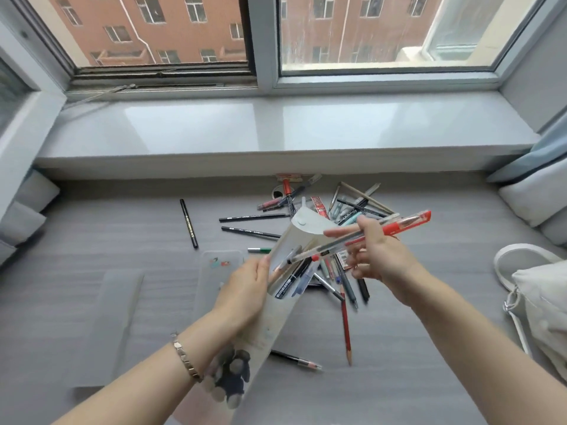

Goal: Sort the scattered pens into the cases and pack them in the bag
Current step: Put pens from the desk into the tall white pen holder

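Head view: case (pixel 270 323) and pens (pixel 405 224) held.
Our left hand (pixel 245 289) grips case; right hand (pixel 379 251) pinches pens at its mouth.

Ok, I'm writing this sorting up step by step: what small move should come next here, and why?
Probably slide the pens down into the case. The right hand grips them with their tips at the open mouth, the left hand holds the case tilted open, and other pens lie inside it.
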### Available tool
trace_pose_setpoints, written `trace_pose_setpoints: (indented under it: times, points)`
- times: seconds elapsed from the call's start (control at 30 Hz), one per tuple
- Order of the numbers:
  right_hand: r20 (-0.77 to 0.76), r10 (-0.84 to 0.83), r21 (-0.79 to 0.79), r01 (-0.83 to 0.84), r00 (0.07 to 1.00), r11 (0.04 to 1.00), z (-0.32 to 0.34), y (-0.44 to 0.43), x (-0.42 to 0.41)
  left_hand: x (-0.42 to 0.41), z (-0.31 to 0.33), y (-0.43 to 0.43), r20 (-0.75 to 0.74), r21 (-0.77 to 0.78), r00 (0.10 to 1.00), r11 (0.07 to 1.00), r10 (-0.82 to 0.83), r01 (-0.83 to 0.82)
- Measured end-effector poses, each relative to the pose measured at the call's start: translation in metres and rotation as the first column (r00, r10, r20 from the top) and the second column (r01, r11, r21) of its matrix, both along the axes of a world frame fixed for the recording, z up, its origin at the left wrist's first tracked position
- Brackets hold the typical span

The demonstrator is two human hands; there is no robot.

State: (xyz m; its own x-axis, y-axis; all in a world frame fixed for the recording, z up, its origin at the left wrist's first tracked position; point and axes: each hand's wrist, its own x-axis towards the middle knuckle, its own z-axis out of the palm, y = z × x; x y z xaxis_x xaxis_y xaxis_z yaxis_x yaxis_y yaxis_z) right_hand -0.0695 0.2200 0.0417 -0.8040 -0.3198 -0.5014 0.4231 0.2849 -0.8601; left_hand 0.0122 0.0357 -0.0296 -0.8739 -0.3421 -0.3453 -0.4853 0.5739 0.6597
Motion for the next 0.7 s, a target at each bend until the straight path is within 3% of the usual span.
trace_pose_setpoints:
  times: [0.07,0.13,0.23,0.33,0.43,0.53,0.63,0.7]
  points:
    - [-0.145,-0.022,-0.003,0.022,0.989,1.0,-0.002,-0.008,0.005,0.002,0.003,0.001,0.01,-0.02,1.0,1.0,-0.007,0.007]
    - [-0.194,-0.003,0.022,0.007,0.981,1.0,-0.007,-0.016,0.011,0.005,0.006,0.004,0.0,-0.028,1.0,1.0,-0.01,0.01]
    - [-0.115,0.102,0.074,-0.094,0.988,0.993,-0.016,-0.031,0.026,0.007,0.012,0.01,-0.043,-0.021,0.999,1.0,-0.007,0.006]
    - [-0.048,0.231,-0.055,-0.233,0.972,0.971,-0.018,-0.039,0.038,0.007,0.014,0.012,-0.07,-0.019,0.997,1.0,-0.018,0.016]
    - [-0.14,-0.03,-0.136,0.011,0.99,0.991,-0.022,-0.034,0.027,0.007,0.014,0.011,-0.078,-0.032,0.996,0.999,-0.039,0.037]
    - [-0.438,-0.118,-0.005,0.129,0.891,0.992,-0.029,-0.029,0.014,0.007,0.013,0.011,-0.072,-0.017,0.997,1.0,-0.028,0.027]
    - [-0.667,0.141,0.248,0.039,0.732,0.968,-0.045,-0.03,0.015,0.001,0.011,0.013,-0.061,-0.003,0.998,1.0,-0.006,0.006]
    - [-0.712,0.309,0.38,-0.025,0.63,0.925,-0.058,-0.032,0.017,-0.002,0.01,0.014,-0.043,-0.023,0.999,1.0,-0.008,0.007]
